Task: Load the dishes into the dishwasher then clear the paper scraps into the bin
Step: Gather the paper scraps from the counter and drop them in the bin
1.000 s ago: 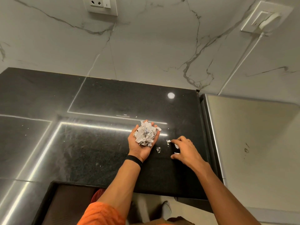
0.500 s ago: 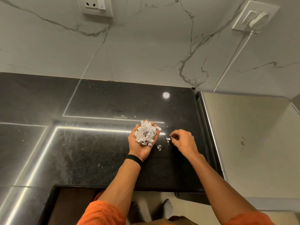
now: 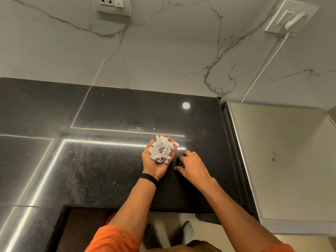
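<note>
My left hand (image 3: 154,167) lies palm up on the black counter (image 3: 101,170) and carries a heap of torn white paper scraps (image 3: 161,151) on its relaxed fingers. Just to its right, my right hand (image 3: 192,165) is turned palm down. Its thumb and fingertips close around one small paper scrap (image 3: 180,163) lying on the counter. A ring shows on one of its fingers. No dishes, dishwasher or bin are in sight.
A marble wall rises behind the counter with a socket plate (image 3: 113,5) and a plugged-in white cord (image 3: 261,70). A steel appliance top (image 3: 283,160) adjoins the counter on the right. Tiny paper flecks (image 3: 154,128) dot the counter. A dark opening (image 3: 81,228) lies below its front edge.
My right hand picked at one scrap further back, then moved nearer and left onto the scrap beside my left palm. My left hand stayed put with its heap.
</note>
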